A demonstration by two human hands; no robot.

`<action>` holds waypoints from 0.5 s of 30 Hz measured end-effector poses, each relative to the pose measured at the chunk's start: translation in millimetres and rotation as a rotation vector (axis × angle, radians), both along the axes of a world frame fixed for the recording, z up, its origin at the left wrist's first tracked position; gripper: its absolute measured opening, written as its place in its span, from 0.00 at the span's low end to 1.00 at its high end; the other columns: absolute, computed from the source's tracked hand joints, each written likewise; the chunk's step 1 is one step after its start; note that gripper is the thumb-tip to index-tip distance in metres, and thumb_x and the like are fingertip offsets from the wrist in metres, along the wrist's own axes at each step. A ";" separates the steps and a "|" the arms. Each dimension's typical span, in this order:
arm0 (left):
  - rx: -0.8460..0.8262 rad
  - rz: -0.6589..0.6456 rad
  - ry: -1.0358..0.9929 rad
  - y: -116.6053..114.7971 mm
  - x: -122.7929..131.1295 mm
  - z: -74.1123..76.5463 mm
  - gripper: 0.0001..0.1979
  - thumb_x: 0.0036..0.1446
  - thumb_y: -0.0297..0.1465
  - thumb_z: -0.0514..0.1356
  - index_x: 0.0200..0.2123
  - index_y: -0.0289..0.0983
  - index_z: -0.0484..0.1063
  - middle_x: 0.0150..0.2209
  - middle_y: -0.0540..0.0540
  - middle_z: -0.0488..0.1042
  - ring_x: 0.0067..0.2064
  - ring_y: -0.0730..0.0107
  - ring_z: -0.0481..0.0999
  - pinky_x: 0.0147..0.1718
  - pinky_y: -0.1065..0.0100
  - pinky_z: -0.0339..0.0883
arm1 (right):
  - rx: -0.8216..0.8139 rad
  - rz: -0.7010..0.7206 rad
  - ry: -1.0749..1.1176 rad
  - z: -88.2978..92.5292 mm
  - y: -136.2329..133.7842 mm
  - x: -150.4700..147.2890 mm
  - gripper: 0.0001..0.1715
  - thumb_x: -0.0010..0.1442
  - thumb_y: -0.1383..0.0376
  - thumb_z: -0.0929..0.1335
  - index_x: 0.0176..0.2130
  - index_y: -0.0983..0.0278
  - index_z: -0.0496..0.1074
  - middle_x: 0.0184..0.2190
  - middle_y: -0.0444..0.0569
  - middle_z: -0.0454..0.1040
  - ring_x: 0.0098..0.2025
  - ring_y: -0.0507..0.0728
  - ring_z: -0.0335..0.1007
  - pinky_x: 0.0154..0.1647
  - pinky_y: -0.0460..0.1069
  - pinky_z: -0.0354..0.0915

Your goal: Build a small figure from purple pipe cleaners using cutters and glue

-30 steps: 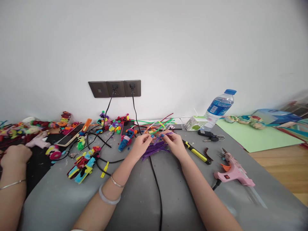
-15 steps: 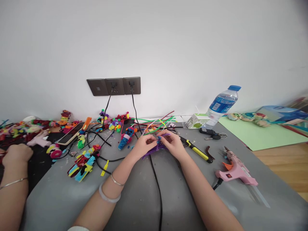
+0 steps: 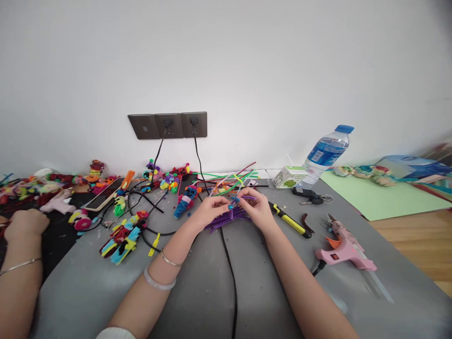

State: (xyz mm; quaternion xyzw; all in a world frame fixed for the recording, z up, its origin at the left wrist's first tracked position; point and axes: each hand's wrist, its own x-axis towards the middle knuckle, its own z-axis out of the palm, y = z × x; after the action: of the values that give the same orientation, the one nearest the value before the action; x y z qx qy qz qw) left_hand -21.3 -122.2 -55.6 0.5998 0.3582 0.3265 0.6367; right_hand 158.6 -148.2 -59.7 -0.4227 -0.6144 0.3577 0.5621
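Note:
My left hand (image 3: 211, 210) and my right hand (image 3: 257, 205) meet over a bundle of purple pipe cleaners (image 3: 226, 219) lying on the grey table (image 3: 197, 287). Both hands pinch a single purple pipe cleaner (image 3: 237, 201) between their fingertips, just above the bundle. Loose green, red and white pipe cleaners (image 3: 229, 181) lie right behind my hands. Two bracelets sit on my left wrist.
A pink glue gun (image 3: 344, 249) lies at the right with its black cord running down the table. Yellow-handled pliers (image 3: 290, 224), keys, a juice box and a water bottle (image 3: 324, 154) sit behind it. Colourful pipe-cleaner figures (image 3: 124, 237) and a phone lie left. Another person's hand (image 3: 25, 225) rests at far left.
My hands dropped onto the purple bundle half a second ago and have now lifted slightly, fingertips pinching a purple strand. The view shifted a little; the other person's hand stayed put.

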 end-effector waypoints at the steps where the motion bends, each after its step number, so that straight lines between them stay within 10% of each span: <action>1: -0.013 0.005 -0.004 0.6 -0.4 -1.0 0.19 0.45 0.43 0.69 0.32 0.33 0.76 0.25 0.52 0.69 0.25 0.78 0.61 0.26 0.72 0.53 | 0.000 -0.010 -0.010 0.2 0.0 0.4 0.15 0.57 0.54 0.70 0.30 0.63 0.69 0.23 0.43 0.67 0.23 0.51 0.62 0.25 0.46 0.60; 15: -0.160 0.155 -0.137 5.6 -0.8 -2.4 0.22 0.36 0.43 0.73 0.30 0.32 0.79 0.22 0.51 0.69 0.23 0.80 0.59 0.24 0.72 0.49 | 0.060 0.021 -0.016 -4.8 0.5 -1.9 0.18 0.56 0.52 0.72 0.27 0.63 0.71 0.25 0.47 0.74 0.28 0.54 0.70 0.31 0.49 0.67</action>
State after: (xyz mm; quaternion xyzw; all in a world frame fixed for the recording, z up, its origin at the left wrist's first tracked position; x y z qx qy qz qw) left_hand -22.2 -116.6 -58.0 0.4938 0.3840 0.3857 0.6782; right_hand 156.7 -147.8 -64.5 -0.4021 -0.6337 0.3416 0.5657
